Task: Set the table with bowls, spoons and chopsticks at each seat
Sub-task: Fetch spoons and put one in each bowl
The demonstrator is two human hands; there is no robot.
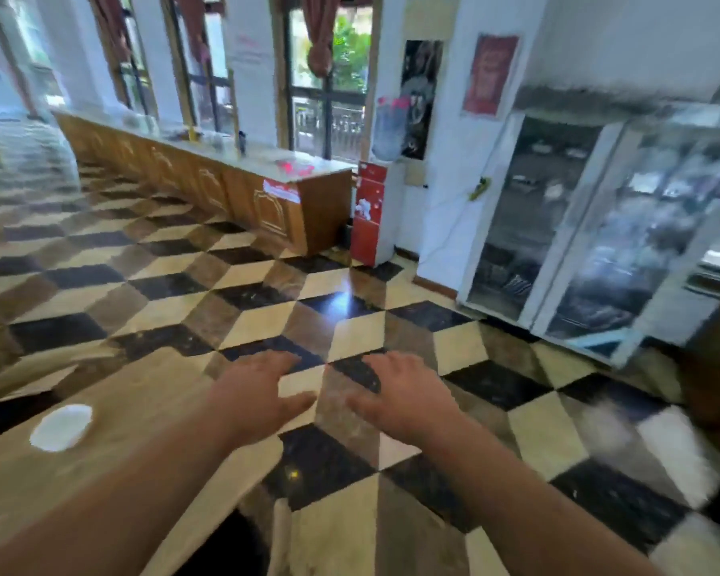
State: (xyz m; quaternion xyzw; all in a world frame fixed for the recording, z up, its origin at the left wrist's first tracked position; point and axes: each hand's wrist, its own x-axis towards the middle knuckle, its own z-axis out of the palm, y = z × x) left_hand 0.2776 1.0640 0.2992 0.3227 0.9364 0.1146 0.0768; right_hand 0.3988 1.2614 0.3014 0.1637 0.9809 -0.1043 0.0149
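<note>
Both hands are spread open and hold nothing, the left hand (pixel 262 392) and right hand (pixel 400 392) low in the middle of the frame. One white bowl (pixel 61 427) sits on the bench (pixel 142 409) at lower left, near its front edge. I see no spoons or chopsticks, so most of the job looks left, and the floor (pixel 267 293) ahead has lots of open room.

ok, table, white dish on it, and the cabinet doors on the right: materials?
Table: looks like wood or wood laminate, tan grain, slight sheen. Dish: plain white, probably ceramic or melamine; too blurred to say. Cabinet doors: glass panes, reflections and shelves showing through, in pale frames, metal or painted, unclear.
</note>
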